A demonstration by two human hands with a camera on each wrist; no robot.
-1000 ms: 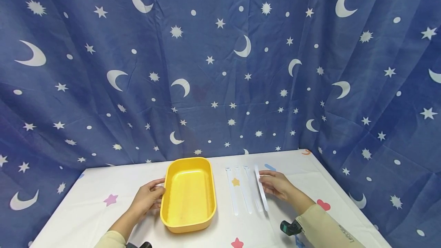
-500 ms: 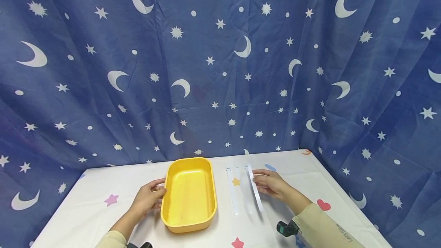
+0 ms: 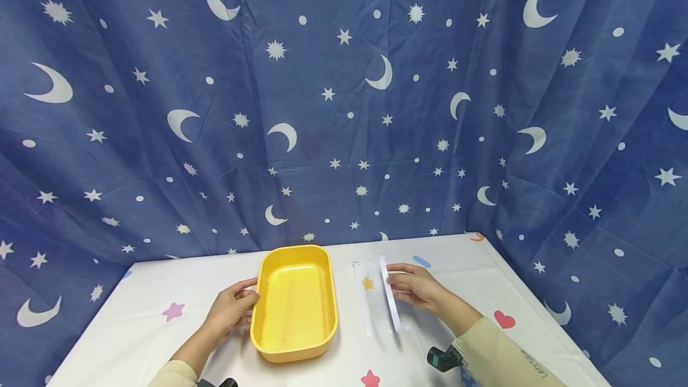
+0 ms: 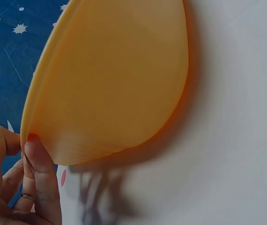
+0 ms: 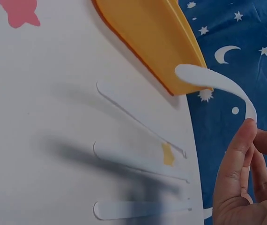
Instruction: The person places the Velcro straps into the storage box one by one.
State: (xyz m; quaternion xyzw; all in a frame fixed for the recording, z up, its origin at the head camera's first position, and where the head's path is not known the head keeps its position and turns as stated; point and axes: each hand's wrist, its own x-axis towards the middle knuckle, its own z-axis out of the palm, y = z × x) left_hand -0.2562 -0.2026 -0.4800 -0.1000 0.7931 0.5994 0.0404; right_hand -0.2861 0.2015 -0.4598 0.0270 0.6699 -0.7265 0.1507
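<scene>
While left hand pinches rim of yellow rounded-rectangular plastic-looking tub, right hand has thin white flat strap pinched, up off white patterned tablecloth. Three similar straps lying flat, tub's right side.

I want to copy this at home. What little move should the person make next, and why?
Perhaps shift the raised white strip left until it's over the yellow tub. The right hand pinches it, while three other strips lie flat on the table. The left hand grips the tub's side, so it should stay steady.
</scene>
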